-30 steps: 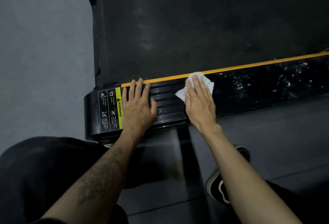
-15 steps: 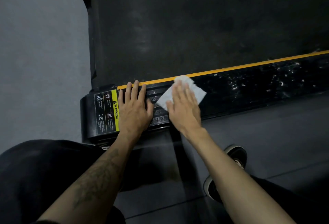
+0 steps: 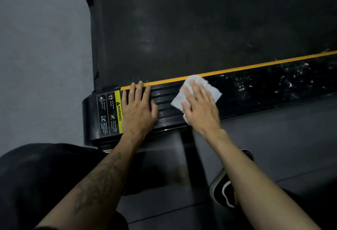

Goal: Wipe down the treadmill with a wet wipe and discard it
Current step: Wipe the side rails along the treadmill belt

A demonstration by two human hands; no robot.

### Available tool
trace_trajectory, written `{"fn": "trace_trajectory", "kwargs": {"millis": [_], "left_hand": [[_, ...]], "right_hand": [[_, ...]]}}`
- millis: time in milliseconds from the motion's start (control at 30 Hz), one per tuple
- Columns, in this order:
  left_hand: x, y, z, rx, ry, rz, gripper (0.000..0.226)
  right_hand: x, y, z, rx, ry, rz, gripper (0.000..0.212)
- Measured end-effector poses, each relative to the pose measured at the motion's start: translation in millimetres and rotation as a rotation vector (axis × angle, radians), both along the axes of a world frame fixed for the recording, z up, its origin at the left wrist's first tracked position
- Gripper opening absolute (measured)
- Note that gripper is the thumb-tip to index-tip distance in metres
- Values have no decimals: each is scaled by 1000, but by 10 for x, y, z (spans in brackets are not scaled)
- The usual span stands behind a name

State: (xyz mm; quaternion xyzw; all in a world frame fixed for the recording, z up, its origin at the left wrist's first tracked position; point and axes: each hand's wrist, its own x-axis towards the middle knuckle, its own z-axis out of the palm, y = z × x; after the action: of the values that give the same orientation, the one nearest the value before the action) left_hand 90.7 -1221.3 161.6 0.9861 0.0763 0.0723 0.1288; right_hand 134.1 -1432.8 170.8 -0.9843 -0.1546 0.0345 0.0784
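Note:
The black treadmill (image 3: 200, 25) lies across the upper view, its side rail (image 3: 259, 91) edged by a yellow stripe. A white wet wipe (image 3: 212, 91) is spread flat on the ribbed part of that rail. My right hand (image 3: 200, 107) presses on the wipe with straight fingers and covers most of it. My left hand (image 3: 138, 109) rests flat on the rail, just left of the wipe and right of the warning label (image 3: 111, 113). Wet streaks glisten on the rail to the right of the wipe.
Grey floor (image 3: 42, 56) spreads to the left of the treadmill's end cap. Dark floor mats (image 3: 273, 138) lie below the rail. My black shoe (image 3: 224, 189) with a white stripe stands at the lower right, and my dark trouser leg (image 3: 36, 184) fills the lower left.
My right hand slid the wipe leftward along the rail toward my left hand, then back a little to the right. My left hand stayed put on the rail.

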Motion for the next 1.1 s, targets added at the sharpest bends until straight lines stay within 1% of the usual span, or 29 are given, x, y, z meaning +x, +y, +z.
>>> {"fn": "trace_trajectory", "kwargs": {"millis": [67,100,133,200,267,300,333,433,467,500,533,633,667,700,733,800,833,867,900,967,1000,1033,1067,1100], "left_hand": [[4,14,-4,-1,3,2,61],[3,10,-5,2,3,4,61],[5,0,-3,4,0,5,61],[10,-7,-2,3,-7,9,61],[4,-4,-3,7,-8,6,61],[2,-1,0,9,-6,5,61],[-1,1,2,6,-1,0,61],[-1,5,7,-6,10,-3,62],[3,6,8,-3,9,0,62],[6,3,8,0,7,3,62],[10,1,7,2,3,10,62],[6,-10,10,2,-1,7,61],[3,-10,10,3,-6,4,61],[4,-5,8,3,-9,3,61],[7,4,4,1,-7,2,61],[7,12,-7,1,2,2,60],[7,9,-7,2,6,3,61],[2,8,-10,3,11,4,61],[4,4,-7,2,13,5,61],[4,1,1,1,10,5,61],[5,-1,2,0,9,3,61],[3,-2,3,-1,7,4,61],[3,-2,9,-3,5,4,61],[4,-1,10,-4,3,2,61]], "right_hand": [[6,47,-9,10,11,-183,68],[-56,171,-7,6,6,-230,67],[-136,305,-13,6,0,-213,66],[-265,452,-40,20,-20,-35,64],[-222,352,-21,6,7,138,64],[-151,246,-18,-1,26,150,65],[-77,137,-12,2,30,103,66],[-1,22,-9,32,-15,-196,68],[-49,110,-12,38,-26,-244,68],[-122,216,-9,49,-31,-238,68],[-197,311,-13,58,-40,-179,66],[-264,271,-47,10,-52,127,58],[-207,170,-50,-3,-45,177,57],[-150,63,-49,-2,-41,173,58],[-100,-31,-54,8,-42,104,60],[-79,-73,-48,35,-47,-132,62],[-116,20,-45,42,-61,-229,64],[-188,155,-43,51,-68,-274,65],[-271,286,-42,64,-69,-256,66],[-415,397,-68,66,-66,-65,64],[-427,349,-65,49,-57,41,63],[-384,245,-62,31,-53,104,63],[-321,119,-69,21,-58,111,63],[-258,9,-77,24,-74,53,63]]}}
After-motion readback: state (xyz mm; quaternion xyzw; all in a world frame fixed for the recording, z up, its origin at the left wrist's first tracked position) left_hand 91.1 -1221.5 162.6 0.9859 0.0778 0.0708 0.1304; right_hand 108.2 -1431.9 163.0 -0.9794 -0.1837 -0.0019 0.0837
